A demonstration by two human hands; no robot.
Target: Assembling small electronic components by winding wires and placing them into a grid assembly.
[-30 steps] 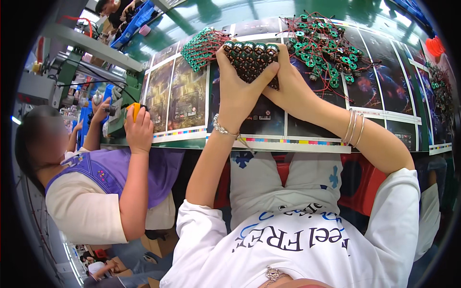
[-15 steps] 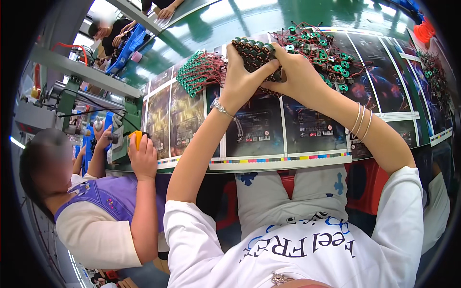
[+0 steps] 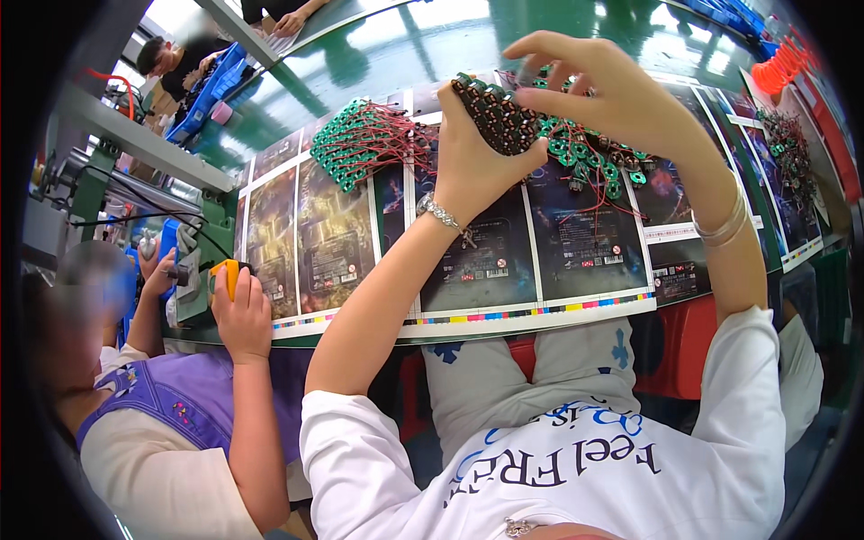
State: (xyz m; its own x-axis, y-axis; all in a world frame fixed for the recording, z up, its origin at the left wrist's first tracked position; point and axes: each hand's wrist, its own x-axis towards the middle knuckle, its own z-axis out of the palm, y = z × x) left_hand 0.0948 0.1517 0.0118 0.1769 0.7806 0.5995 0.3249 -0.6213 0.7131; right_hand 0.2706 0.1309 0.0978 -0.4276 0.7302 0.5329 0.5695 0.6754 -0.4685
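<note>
Block of small round parts (image 3: 504,121), one: dark with copper-coloured windings, packed in close rows, tilted, held over the table (image 3: 396,58) between its near and far edges. Left hand (image 3: 481,171), one: grasping the block, thumb along the near side, fingers round the left side; silver chain bracelet (image 3: 438,214) at the wrist. Right hand (image 3: 598,99), one: free, fingers parted and bent, thumb tip just beside the block's upper right side, contact impossible to tell; pale bangles (image 3: 724,225) at the wrist. Bundle of green ring-shaped parts (image 3: 340,153), one: set in neat rows left of the block, red wires (image 3: 387,135) trailing right toward the left hand. Heap of loose green parts (image 3: 576,157), one: right of the block, tangled with red wires, partly behind the right hand. Printed sheets (image 3: 477,270), several: dark pictures, spread beneath these items, colour-bar strip (image 3: 549,309) along the table's near edge. Co-worker's hand (image 3: 241,315), one: at the near edge, farther left, on a yellow object (image 3: 230,277). Coiled red hose (image 3: 781,67), one: toward the table's far right corner.
</note>
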